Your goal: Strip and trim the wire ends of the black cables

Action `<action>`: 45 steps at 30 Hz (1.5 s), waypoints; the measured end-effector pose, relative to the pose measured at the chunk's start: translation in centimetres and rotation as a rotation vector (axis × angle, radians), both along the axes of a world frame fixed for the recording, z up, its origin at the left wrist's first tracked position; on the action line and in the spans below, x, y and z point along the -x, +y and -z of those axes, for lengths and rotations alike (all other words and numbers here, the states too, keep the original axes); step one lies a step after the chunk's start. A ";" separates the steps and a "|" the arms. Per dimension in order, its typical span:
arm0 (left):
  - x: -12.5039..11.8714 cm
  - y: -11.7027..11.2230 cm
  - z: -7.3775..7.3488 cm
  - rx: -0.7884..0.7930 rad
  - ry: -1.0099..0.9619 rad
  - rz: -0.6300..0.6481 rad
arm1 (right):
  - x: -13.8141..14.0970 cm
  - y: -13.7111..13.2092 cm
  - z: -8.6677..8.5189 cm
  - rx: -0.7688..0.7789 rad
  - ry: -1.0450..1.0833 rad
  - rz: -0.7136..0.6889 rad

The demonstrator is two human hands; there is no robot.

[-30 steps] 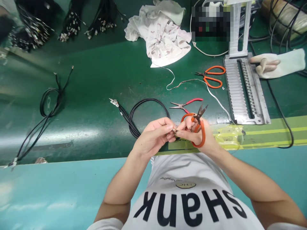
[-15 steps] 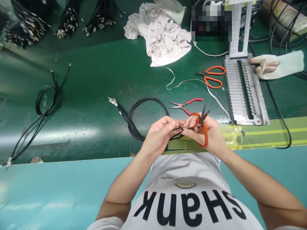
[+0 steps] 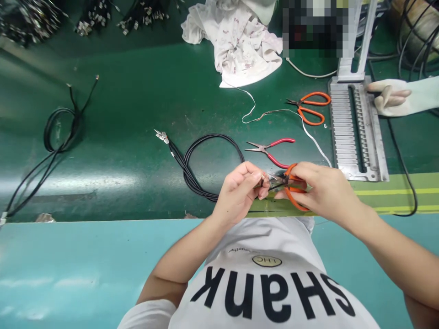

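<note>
My left hand (image 3: 240,189) pinches the end of a black cable (image 3: 200,194), whose coil lies on the bench just to the left. Orange-handled scissors (image 3: 293,187) sit in my right hand (image 3: 320,185), fingers around the handles. Their blades point left at the cable end by my left fingertips; whether they touch it is hard to see. At the coil's far end, several silver connectors (image 3: 162,136) rest on the green bench. Red-handled pliers (image 3: 270,151) lie just beyond my hands, jaws apart.
A second pair of orange-handled scissors (image 3: 310,107) lies near a slotted metal fixture (image 3: 356,132) and a white glove (image 3: 394,97). Crumpled white cloth (image 3: 245,55) is at the back. Another black cable coil (image 3: 51,132) lies left, with cable bundles (image 3: 140,18) behind.
The scissors in my right hand have swung from pointing away to pointing left, their blades now by the cable end. My right hand has turned and moved slightly right.
</note>
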State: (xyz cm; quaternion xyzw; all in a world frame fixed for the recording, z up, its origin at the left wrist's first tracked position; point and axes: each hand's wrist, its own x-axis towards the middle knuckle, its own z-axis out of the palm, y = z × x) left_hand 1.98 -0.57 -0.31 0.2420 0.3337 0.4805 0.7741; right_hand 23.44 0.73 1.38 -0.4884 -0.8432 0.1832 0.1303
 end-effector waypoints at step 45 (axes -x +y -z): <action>-0.3 -0.6 0.1 0.025 0.255 -0.031 | 3.6 3.4 0.7 0.800 0.905 0.123</action>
